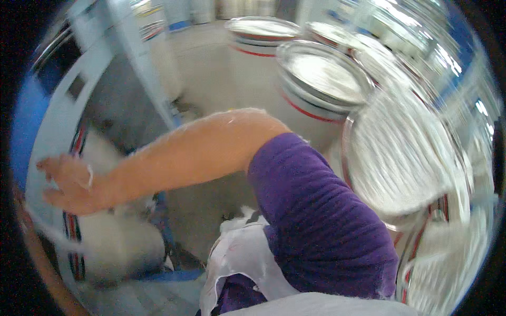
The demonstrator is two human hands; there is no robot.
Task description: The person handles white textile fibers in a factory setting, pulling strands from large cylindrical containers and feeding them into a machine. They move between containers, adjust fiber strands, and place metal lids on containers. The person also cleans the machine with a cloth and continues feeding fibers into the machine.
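My right arm, in a purple sleeve, reaches across to the left over the grey machine. My right hand (71, 181) is near the machine's pale front panel (45, 142). Its fingers are blurred but apart, with nothing visible in them; a thin white band or thread circles the wrist. At the left rim my left hand (22, 210) is dark and smeared, its fingers not readable. A pale strand (52, 231), apparently soft fibre, runs from beside it toward a whitish drum (121, 245) with a dark and red striped rim below my right hand.
Several tall round cans with metal rims and red bands, such as this one (324, 76), stand at the right, filled with coiled white fibre. A larger can top (395, 158) is close on my right. Grey floor (211, 79) runs between the cans and machine.
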